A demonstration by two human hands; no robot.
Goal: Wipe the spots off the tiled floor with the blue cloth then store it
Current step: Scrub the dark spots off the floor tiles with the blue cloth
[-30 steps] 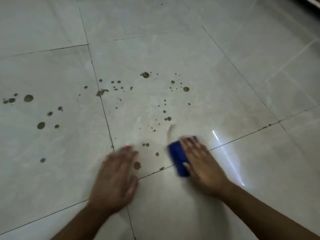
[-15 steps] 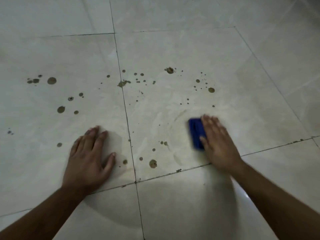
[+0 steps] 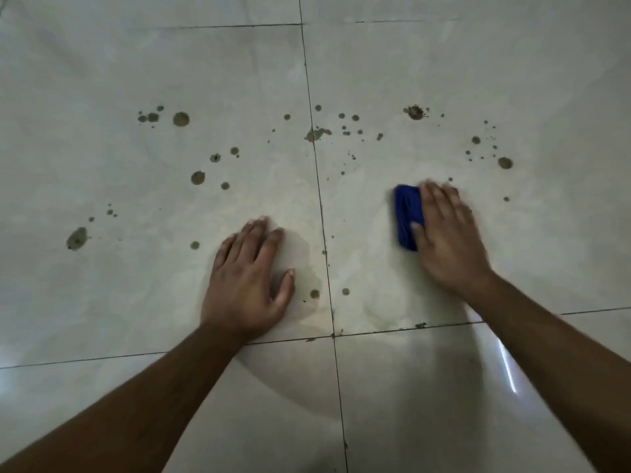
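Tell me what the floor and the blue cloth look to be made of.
Floor: probably glazed ceramic or porcelain tile; glossy, pale marbled faces mirror a light streak, with dark grout lines between. Blue cloth: soft fabric, possibly microfibre; matte, folded with a crease down it.

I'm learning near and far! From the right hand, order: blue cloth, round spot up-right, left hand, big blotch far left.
1. blue cloth, under the right hand
2. round spot, up-right
3. left hand, leftward
4. big blotch, far left

Glossy tiled floor, soft blue cloth
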